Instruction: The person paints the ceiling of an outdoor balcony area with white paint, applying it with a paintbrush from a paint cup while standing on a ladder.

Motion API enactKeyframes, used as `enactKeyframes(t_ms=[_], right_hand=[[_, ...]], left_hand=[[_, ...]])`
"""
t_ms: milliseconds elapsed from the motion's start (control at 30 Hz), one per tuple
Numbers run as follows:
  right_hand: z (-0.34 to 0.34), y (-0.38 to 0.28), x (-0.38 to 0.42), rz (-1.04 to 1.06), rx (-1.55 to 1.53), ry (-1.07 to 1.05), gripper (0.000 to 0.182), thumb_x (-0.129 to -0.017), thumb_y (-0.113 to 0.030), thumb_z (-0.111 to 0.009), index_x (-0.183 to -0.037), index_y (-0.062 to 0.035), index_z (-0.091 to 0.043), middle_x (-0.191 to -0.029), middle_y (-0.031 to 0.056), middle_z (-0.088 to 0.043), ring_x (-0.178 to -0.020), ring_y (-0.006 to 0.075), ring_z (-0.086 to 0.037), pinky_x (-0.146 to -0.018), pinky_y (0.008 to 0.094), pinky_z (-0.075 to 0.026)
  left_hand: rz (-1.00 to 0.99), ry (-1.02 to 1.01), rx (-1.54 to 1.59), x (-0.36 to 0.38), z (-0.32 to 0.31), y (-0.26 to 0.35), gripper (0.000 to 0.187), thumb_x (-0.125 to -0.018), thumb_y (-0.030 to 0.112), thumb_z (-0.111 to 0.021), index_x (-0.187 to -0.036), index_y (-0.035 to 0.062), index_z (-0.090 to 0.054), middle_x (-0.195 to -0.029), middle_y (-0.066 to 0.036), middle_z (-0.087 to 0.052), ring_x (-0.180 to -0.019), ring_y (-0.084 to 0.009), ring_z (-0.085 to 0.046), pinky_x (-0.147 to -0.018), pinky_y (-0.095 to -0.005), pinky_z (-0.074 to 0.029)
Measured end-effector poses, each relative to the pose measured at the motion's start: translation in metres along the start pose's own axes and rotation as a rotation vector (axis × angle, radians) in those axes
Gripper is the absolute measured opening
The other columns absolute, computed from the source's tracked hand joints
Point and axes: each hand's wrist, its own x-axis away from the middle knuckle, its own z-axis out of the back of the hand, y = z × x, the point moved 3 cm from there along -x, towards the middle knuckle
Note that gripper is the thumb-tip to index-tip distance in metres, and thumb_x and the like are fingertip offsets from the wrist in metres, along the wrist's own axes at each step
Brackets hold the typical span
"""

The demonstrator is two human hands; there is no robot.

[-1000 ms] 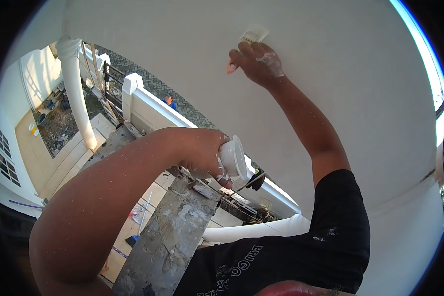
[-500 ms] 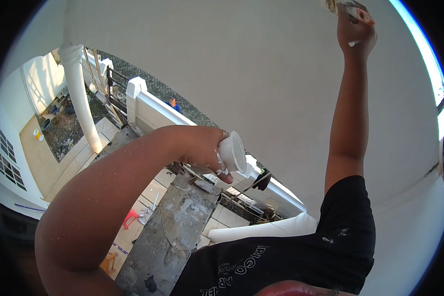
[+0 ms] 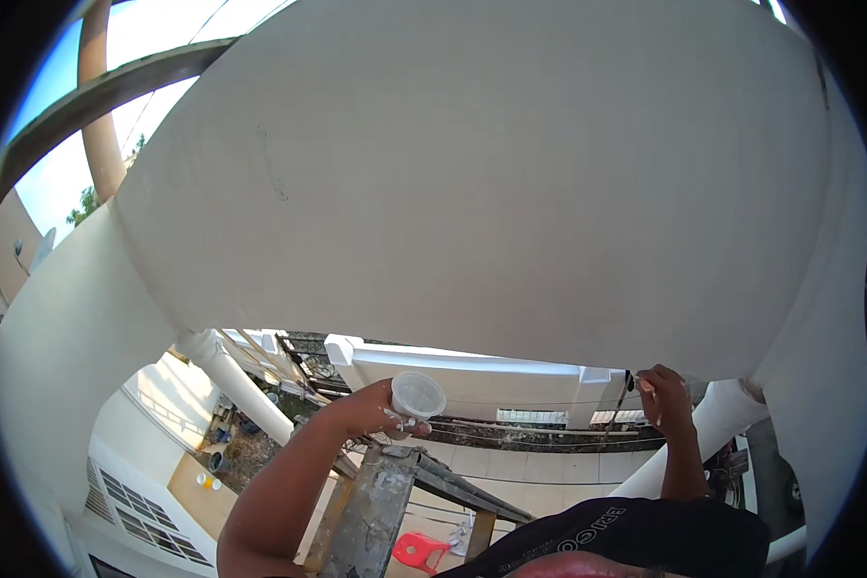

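Note:
My left hand (image 3: 368, 409), spotted with white, is wrapped round a translucent plastic tub (image 3: 418, 396) in front of my chest. The tub's mouth is turned toward me. Low on the right, my right hand (image 3: 665, 397) has its fingers curled closed near the lower edge of the big pale wall surface (image 3: 472, 193). I cannot tell what is in those fingers. A short row of small dark marks (image 3: 275, 164) shows on the upper left of that surface.
Below me lies a stained grey plank (image 3: 371, 511), with a red plastic stool (image 3: 420, 551) on the tiled floor further down. White columns (image 3: 250, 400) stand at left and right. A white boundary wall (image 3: 472, 371) runs behind the tub.
My right hand has come down from high on the pale surface, where it held a small pale-and-brown object. My view has tilted up and turned; the left hand still holds the tub.

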Motion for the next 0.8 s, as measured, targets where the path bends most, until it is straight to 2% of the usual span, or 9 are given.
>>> enactKeyframes(t_ms=[33, 67, 200, 333, 433, 567, 600, 667, 800], right_hand=[[0.009, 0.002, 0.005, -0.01, -0.027, -0.048, 0.012, -0.08, -0.008, -0.065, -0.092, -0.0077, -0.067, -0.084, 0.0113, -0.063, -0.08, 0.0331, -0.063, -0.069, 0.042, -0.051], [0.016, 0.001, 0.011, -0.02, -0.054, -0.097, 0.012, -0.081, -0.008, -0.064, -0.093, -0.0077, -0.067, -0.084, 0.0113, -0.063, -0.081, 0.0329, -0.063, -0.069, 0.042, -0.051], [0.045, -0.001, 0.015, -0.076, -0.083, 0.084, 0.012, -0.08, -0.009, -0.065, -0.093, -0.0074, -0.067, -0.084, 0.0108, -0.063, -0.08, 0.0321, -0.063, -0.07, 0.0419, -0.051], [0.066, 0.001, 0.027, -0.043, -0.056, 0.167, 0.013, -0.079, -0.009, -0.067, -0.092, -0.0068, -0.067, -0.082, 0.01, -0.062, -0.079, 0.0311, -0.064, -0.069, 0.0421, -0.051], [0.083, 0.006, 0.04, -0.075, -0.066, 0.11, 0.012, -0.082, -0.012, -0.065, -0.092, -0.0064, -0.067, -0.081, 0.0106, -0.062, -0.079, 0.0313, -0.064, -0.068, 0.0423, -0.051], [0.101, 0.019, 0.061, -0.085, 0.029, 0.134, 0.014, -0.087, -0.017, -0.06, -0.094, -0.0069, -0.066, -0.08, 0.0107, -0.061, -0.077, 0.0312, -0.063, -0.067, 0.0416, -0.051], [0.104, 0.021, 0.066, -0.094, 0.027, 0.129, 0.015, -0.088, -0.018, -0.058, -0.094, -0.0072, -0.066, -0.079, 0.0105, -0.06, -0.076, 0.0311, -0.062, -0.066, 0.0413, -0.051], [0.107, 0.026, 0.076, -0.122, 0.028, 0.105, 0.015, -0.088, -0.018, -0.058, -0.096, -0.0082, -0.066, -0.08, 0.0097, -0.06, -0.076, 0.0306, -0.062, -0.066, 0.0409, -0.051], [0.108, 0.024, 0.091, -0.168, 0.029, 0.04, 0.014, -0.088, -0.018, -0.058, -0.097, -0.0094, -0.065, -0.085, 0.0084, -0.062, -0.077, 0.0294, -0.063, -0.067, 0.0401, -0.052]], left_hand=[[-0.051, -0.04, 0.179, -0.013, 0.008, -0.035, 0.075, -0.07, 0.032, -0.088, -0.13, 0.0051, -0.053, -0.122, -0.011, -0.064, -0.114, -0.0235, -0.059, -0.101, -0.0368, -0.044], [-0.034, -0.055, 0.127, -0.004, 0.006, -0.029, 0.075, -0.07, 0.032, -0.088, -0.13, 0.0051, -0.053, -0.122, -0.011, -0.064, -0.114, -0.0235, -0.059, -0.101, -0.0368, -0.044], [-0.043, 0.171, -0.164, 0.003, 0.011, -0.007, 0.068, -0.076, 0.032, -0.084, -0.13, 0.0047, -0.053, -0.121, -0.01, -0.064, -0.116, -0.0228, -0.058, -0.1, -0.0365, -0.043], [-0.082, 0.252, 0.079, -0.002, 0.013, -0.017, 0.064, -0.078, 0.031, -0.083, -0.128, 0.0026, -0.054, -0.119, -0.011, -0.064, -0.112, -0.0214, -0.058, -0.098, -0.0365, -0.045], [-0.169, 0.536, 0.022, -0.008, 0.019, -0.016, 0.061, -0.078, 0.03, -0.083, -0.121, -0.0036, -0.056, -0.116, -0.015, -0.064, -0.107, -0.0236, -0.061, -0.092, -0.0366, -0.049], [-0.261, 0.679, -0.105, -0.015, 0.022, -0.008, 0.051, -0.08, 0.025, -0.081, -0.118, -0.0008, -0.058, -0.111, -0.013, -0.065, -0.101, -0.0236, -0.062, -0.089, -0.0373, -0.049], [-0.263, 0.659, -0.113, -0.017, 0.017, 0.0, 0.051, -0.08, 0.025, -0.081, -0.118, -0.0008, -0.058, -0.111, -0.013, -0.065, -0.101, -0.0236, -0.062, -0.089, -0.0373, -0.049], [-0.315, 0.666, 0.246, -0.008, 0.004, 0.018, 0.045, -0.081, 0.021, -0.079, -0.116, 0.0006, -0.059, -0.106, -0.011, -0.066, -0.099, -0.0224, -0.063, -0.088, -0.0366, -0.05], [-0.347, 0.564, 0.313, -0.007, -0.018, 0.016, 0.038, -0.084, 0.018, -0.075, -0.115, 0.001, -0.059, -0.106, -0.01, -0.065, -0.096, -0.0209, -0.062, -0.085, -0.0359, -0.049]])
